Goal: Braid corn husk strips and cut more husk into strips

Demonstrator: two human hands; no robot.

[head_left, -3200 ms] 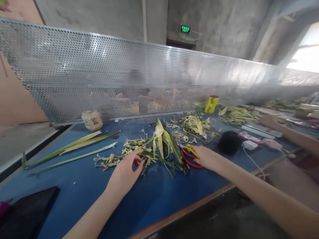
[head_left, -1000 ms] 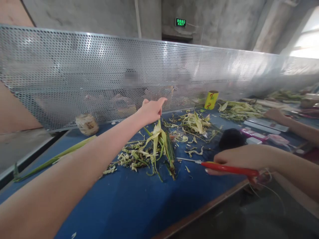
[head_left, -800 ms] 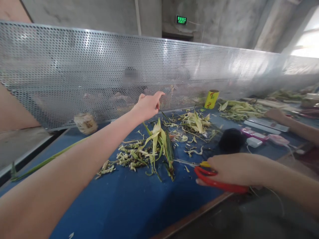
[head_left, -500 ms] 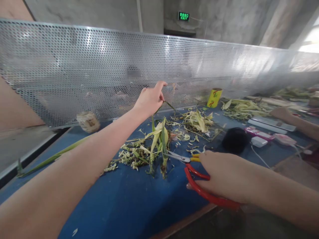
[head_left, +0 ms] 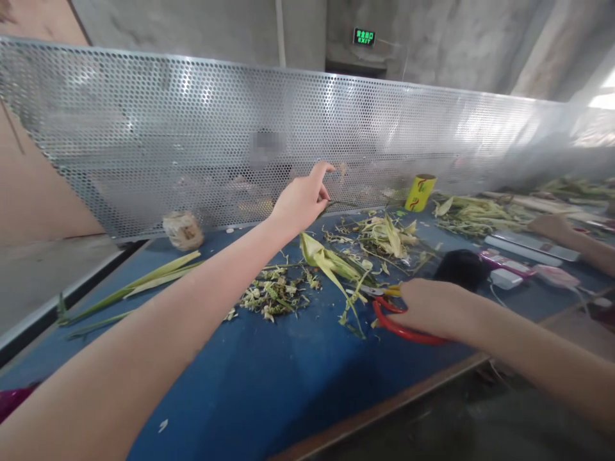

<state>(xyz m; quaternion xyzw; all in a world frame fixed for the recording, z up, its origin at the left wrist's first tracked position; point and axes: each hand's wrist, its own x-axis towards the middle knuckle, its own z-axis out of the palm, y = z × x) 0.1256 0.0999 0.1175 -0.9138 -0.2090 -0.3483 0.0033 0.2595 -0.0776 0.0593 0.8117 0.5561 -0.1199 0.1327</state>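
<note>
My left hand (head_left: 302, 200) is raised over the table's middle, thumb and fingertips pinched on a thin green leaf (head_left: 336, 203) that reaches past the fingers. Below it, a pale green leafy stalk (head_left: 331, 261) slants down to the right; whether it joins the pinched leaf I cannot tell. My right hand (head_left: 430, 304) is wrapped around red-handled scissors (head_left: 394, 327), with yellow also showing at the handle. The blades lie against the stalk's lower right end and are partly covered by it. Left of the stalk lies a heap of small whitish-green trimmings (head_left: 271, 294).
Long leaves (head_left: 144, 282) lie left on the blue table (head_left: 250, 384). Behind stand a wrapped roll (head_left: 183, 230), a yellow roll (head_left: 420, 193) and a perforated metal screen (head_left: 216, 128). Leaf piles (head_left: 387, 237), a black round object (head_left: 460, 269) and another person's arm (head_left: 571, 237) are to the right.
The leafy stalk has swung from hanging nearly upright to slanting down rightward. My right hand and the scissors have moved up slightly. The whole view has shifted a little.
</note>
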